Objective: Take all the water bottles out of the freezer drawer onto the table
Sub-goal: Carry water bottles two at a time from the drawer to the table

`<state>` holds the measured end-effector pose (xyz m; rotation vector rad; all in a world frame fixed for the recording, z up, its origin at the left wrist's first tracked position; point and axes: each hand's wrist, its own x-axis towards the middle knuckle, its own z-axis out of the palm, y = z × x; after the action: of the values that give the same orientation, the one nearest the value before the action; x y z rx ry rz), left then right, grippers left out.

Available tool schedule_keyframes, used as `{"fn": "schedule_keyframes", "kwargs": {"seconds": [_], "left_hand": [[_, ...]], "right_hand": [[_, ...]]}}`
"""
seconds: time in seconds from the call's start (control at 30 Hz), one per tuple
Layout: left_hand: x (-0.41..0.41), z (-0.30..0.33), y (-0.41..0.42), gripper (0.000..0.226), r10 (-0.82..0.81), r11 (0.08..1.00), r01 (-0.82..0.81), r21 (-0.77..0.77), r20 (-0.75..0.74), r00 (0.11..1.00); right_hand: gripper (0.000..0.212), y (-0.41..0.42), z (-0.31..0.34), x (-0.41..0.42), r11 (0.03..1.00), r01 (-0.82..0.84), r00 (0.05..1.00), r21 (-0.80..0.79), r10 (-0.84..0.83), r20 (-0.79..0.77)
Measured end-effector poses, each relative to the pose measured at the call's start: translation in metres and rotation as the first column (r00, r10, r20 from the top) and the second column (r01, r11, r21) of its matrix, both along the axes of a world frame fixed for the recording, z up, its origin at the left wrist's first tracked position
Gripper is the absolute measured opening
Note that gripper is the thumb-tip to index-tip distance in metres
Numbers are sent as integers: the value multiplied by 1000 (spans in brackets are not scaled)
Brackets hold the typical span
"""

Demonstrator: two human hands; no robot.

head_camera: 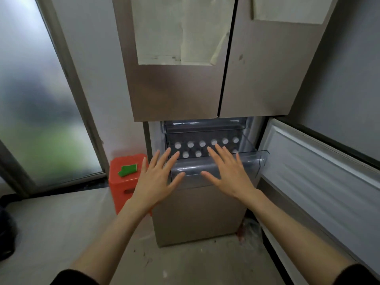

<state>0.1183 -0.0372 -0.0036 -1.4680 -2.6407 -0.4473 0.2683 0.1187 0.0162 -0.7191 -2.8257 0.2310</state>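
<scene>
— Dark sleeves (78,277) sit closest to you, at the bottom edge. What are your hands doing?

— Both forearms reach forward from those cuffs. My left hand (157,177) is spread flat with straight fingers, hovering over the near left corner of the clear plastic freezer drawer (218,167). My right hand (230,173) is spread the same way over the drawer's front wall, nearer its middle. Neither one grips anything, and I cannot tell whether the palms touch the plastic.

— Where are the bottles?

— Standing upright inside that pulled-out drawer: the water bottles with round white caps (202,143) form a back row of six caps along the far wall and a nearer row just behind the front wall. Two caps of the nearer row show plainly; my fingertips cover part of it, so I cannot count the rest.

— What surrounds the drawer?

— A second clear tray (205,126) sits above it, further back inside the compartment. The brushed metal upper fridge doors (185,89) are shut, with pale paper sheets (176,29) stuck on them. The open freezer door with a ribbed white inner panel (320,165) swings out to my right. Left of the fridge, on the floor, stands an orange-red plastic stool (125,182) with a green object (127,170) on its seat, in front of a frosted glass pane (41,110).
</scene>
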Motion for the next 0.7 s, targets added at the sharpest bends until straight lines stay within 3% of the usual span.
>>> {"fn": "schedule_keyframes", "kwargs": {"seconds": [0.2,0.4,0.7], "left_hand": [[-53,-24,81,64,-12,1000,8,30,135,991],[-112,-52,150,66,-19,996,-15,83,386,922],[-154,-95,206,53,143,989,-111,-99,434,889]], "right_hand": [[70,75,-28,-59,999,17,999,-42,-16,29],[66,135,-58,-123,994,12,990,-109,4,144],[56,183,-107,-182,966,12,980,-258,40,196]]}}
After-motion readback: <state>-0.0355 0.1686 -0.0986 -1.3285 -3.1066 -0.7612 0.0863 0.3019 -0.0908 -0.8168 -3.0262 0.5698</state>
